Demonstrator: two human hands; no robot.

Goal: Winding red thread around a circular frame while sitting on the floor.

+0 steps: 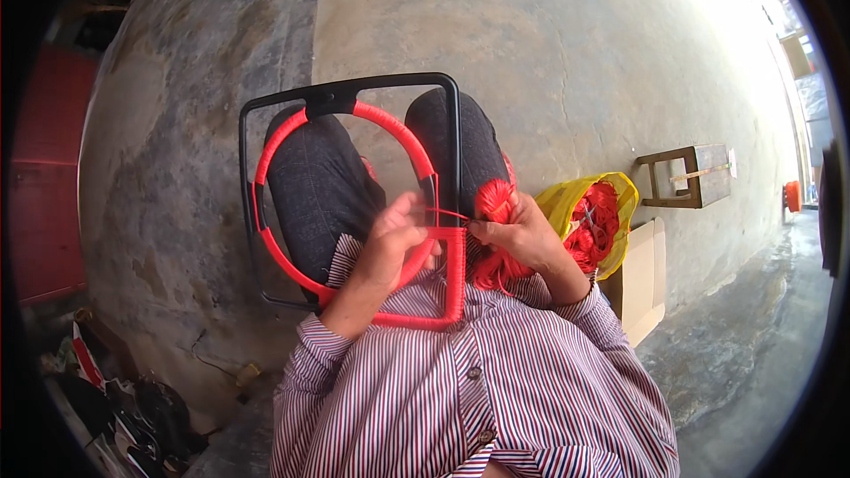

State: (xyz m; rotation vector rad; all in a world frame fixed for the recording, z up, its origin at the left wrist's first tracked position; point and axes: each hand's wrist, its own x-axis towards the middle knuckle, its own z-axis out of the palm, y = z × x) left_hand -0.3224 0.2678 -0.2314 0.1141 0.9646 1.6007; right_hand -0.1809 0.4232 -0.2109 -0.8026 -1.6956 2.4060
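Note:
A black square frame (390, 81) with a round inner ring rests across my lap. Red cord (454, 274) is wound tightly around much of the ring and around the frame's near right corner; other stretches are bare black. My right hand (524, 235) is closed on a bundle of red cord (495, 201), just right of the frame, with loose strands hanging below it. A strand runs from there across the frame's right side toward my left hand (396, 235). That hand is at the ring's right part, its fingers smeared by motion, so their grip is unclear.
A yellow bag (630, 204) of more red cord stands close on my right, beside a cardboard piece (645, 279). Farther right is a small wooden stool (699, 175). A red cabinet (49, 177) and a dark heap of objects (133, 412) are at the left.

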